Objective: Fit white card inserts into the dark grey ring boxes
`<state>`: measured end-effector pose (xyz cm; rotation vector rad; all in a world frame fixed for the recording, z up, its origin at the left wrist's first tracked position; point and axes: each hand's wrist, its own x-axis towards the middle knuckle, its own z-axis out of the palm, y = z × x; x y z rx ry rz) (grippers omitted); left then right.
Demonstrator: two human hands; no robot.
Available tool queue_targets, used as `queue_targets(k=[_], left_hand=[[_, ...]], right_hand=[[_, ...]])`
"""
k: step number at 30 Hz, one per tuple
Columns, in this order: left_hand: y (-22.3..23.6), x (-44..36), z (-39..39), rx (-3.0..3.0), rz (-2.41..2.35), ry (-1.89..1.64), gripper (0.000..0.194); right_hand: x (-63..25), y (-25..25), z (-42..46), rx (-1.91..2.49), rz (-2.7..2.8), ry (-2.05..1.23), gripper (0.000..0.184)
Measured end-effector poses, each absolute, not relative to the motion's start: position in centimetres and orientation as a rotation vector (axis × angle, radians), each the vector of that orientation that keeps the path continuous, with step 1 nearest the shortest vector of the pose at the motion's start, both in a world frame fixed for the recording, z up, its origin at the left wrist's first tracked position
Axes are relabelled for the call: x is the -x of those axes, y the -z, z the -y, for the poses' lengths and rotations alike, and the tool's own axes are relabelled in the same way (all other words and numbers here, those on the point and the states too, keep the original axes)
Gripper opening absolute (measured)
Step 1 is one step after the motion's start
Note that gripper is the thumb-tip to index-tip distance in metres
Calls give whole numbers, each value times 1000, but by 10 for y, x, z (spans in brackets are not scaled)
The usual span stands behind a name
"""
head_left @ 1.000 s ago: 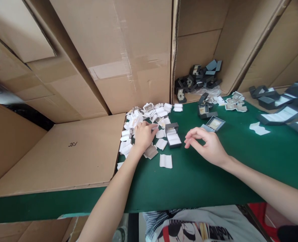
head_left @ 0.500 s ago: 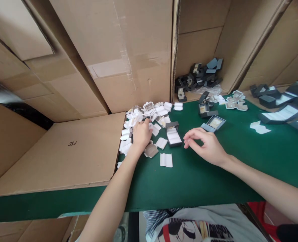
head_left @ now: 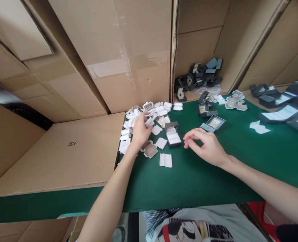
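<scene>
Taking the open dark box as the middle of a clock, tall cardboard (head_left: 139, 40) stands across 10 to 12 o'clock, behind a green tabletop (head_left: 196, 181). A flat cardboard sheet (head_left: 58, 158), printed FSC, lies toward 9 o'clock. At 10 to 11 is a loose heap of white inserts (head_left: 160, 111); at 1, well apart, a jumble of dark boxes (head_left: 204, 77) sits inside a carton. The right hand (head_left: 191, 138), at 3 o'clock, is relaxed, its fingers loosely curled with nothing seen in them, much as half a second ago. The left hand (head_left: 147, 121), at 9 to 10, has shifted slightly farther into the heap, fingers bent over the inserts; whether it grips one I cannot tell. That puts the activity at the heap, while the open dark box (head_left: 174, 138) has kept its place between the hands, lid up, white lining showing, apparently touched by neither. Smallest, a single white piece (head_left: 165, 160) lies flat at 7 o'clock, apart from the heap
</scene>
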<state>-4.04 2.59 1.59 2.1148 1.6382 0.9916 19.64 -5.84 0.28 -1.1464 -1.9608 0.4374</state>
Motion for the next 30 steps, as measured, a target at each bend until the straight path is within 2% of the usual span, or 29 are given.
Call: queue_targets(k=[4,6,10,13,15,23,26,30], left_hand=[[-26,33,-18,-1842,-1139,-1009,63],[-31,26,-9,-1795,-985,-967,70],[-37,13,6,-1760,-779,-871,80],[-37,10,10,-1762,-696,-799,86],[-35,10,9,-1774,-659,-759,89],[-28,8,9,-1835,-599,-663,94],[-31,7,11,-1862,-614,-713,88],[-31,11,5,-1929,-760,-1054,43]], right_hand=[[-198,-4,58,1209,1813,-447,6],[-198,-5,57,1162,1793,-367,10],[-198,-9,56,940,1935,-125,27],[-198,-8,55,827,2054,-58,42],[-198,-5,54,783,2106,-50,45],[-198,-2,50,696,2141,-98,29],[-197,-5,52,723,2123,-150,25],[-197,-5,51,801,2096,-157,16]])
